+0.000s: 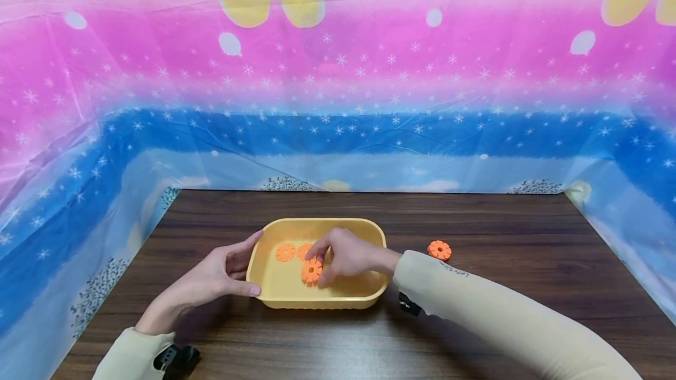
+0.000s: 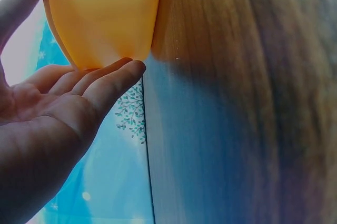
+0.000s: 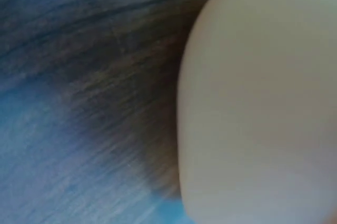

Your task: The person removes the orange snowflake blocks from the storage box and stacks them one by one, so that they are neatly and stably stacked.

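Observation:
A yellow rectangular tub [image 1: 345,297] stands on the table. My left hand [image 1: 213,274] holds its left end, the thumb at the front corner and the fingers toward the back corner. In the left wrist view, the left hand's fingers [image 2: 108,84] lie against the tub [image 2: 105,19]. Inside the tub, my right hand [image 1: 345,254] pinches an orange notched disc [image 1: 312,273] between thumb and fingers. Behind it lie an orange disc [image 1: 286,252] and another orange disc [image 1: 303,250], partly hidden by the fingers. The right wrist view does not show the right hand.
An orange notched disc piece [image 1: 439,250], perhaps stacked, lies on the dark wooden table [image 1: 475,216] right of the tub, beyond the right forearm. A patterned cloth [image 1: 369,133] hangs around the table's back and sides. A pale rounded surface [image 3: 258,103] fills much of the right wrist view.

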The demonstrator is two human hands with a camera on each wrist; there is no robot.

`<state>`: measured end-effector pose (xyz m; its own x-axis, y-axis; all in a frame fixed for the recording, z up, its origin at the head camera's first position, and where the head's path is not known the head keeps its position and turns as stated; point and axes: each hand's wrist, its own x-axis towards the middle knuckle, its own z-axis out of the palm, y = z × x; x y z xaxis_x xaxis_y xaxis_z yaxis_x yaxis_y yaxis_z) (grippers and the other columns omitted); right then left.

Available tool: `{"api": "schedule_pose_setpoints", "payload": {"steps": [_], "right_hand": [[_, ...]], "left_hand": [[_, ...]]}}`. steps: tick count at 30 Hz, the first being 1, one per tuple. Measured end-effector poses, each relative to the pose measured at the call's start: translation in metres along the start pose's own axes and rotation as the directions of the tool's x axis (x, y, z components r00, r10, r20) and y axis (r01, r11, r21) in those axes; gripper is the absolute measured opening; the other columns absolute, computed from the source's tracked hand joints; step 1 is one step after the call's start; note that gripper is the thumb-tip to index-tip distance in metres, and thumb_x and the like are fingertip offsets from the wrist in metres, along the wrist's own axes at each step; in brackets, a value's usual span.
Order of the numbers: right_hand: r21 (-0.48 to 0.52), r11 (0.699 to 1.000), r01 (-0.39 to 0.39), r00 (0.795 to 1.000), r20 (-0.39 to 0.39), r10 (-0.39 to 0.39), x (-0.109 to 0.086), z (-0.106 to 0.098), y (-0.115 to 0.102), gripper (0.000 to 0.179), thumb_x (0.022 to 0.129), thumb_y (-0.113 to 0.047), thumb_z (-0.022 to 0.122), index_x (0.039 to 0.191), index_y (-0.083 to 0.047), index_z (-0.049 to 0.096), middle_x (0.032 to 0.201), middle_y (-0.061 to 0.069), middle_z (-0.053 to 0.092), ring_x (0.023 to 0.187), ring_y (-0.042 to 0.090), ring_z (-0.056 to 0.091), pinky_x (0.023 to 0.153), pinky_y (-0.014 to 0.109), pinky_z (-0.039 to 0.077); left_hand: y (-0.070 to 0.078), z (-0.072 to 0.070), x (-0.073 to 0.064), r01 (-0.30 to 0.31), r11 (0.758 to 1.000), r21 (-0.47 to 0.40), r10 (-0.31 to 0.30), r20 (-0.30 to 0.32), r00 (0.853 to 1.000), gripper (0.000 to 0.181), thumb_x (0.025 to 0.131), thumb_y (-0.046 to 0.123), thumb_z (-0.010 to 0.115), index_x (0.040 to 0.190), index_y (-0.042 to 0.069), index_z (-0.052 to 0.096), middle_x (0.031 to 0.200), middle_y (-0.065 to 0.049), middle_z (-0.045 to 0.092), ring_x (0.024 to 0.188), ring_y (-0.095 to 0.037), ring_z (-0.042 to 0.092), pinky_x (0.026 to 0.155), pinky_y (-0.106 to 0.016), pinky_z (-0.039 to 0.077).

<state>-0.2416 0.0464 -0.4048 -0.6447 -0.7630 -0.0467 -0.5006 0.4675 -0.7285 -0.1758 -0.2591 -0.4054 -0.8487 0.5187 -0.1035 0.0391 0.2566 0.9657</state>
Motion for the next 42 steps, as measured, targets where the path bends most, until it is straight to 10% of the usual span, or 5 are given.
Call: {"api": "schedule_pose_setpoints", "payload": {"steps": [14,27,42], "right_hand": [[0.156,0.988,0.002,0.996,-0.089,0.012,-0.02,-0.024,-0.016,0.044,0.081,-0.01,0.09,0.123,-0.005,0.077,0.091,0.004,0.074,0.052,0.012,0.03,0.052,0.023,0.028],[0.205,0.978,0.023,0.987,-0.16,0.011,-0.054,-0.046,-0.008,0.044,0.082,-0.013,0.09,0.125,-0.014,0.078,0.103,0.003,0.072,0.055,0.015,0.025,0.056,0.025,0.031],[0.196,0.981,-0.002,0.967,-0.251,0.052,-0.101,-0.072,0.021,0.047,0.081,-0.016,0.091,0.126,-0.013,0.077,0.077,0.01,0.05,0.059,0.014,0.035,0.062,0.025,0.04]], "left_hand": [[-0.001,-0.001,0.0,-0.004,1.0,-0.003,0.004,-0.001,1.0,0.109,0.087,0.006,0.084,0.167,0.006,0.012,0.17,-0.025,0.015,0.146,-0.047,0.038,0.104,-0.032,0.052],[-0.002,0.0,0.0,-0.017,1.0,-0.018,0.017,0.01,1.0,0.107,0.088,0.003,0.083,0.168,0.006,0.011,0.17,-0.026,0.016,0.145,-0.047,0.039,0.106,-0.034,0.051],[0.001,0.0,-0.001,-0.004,1.0,-0.018,0.004,0.018,1.0,0.108,0.089,0.007,0.083,0.168,0.009,0.01,0.168,-0.029,0.017,0.141,-0.046,0.045,0.1,-0.031,0.055]]}}
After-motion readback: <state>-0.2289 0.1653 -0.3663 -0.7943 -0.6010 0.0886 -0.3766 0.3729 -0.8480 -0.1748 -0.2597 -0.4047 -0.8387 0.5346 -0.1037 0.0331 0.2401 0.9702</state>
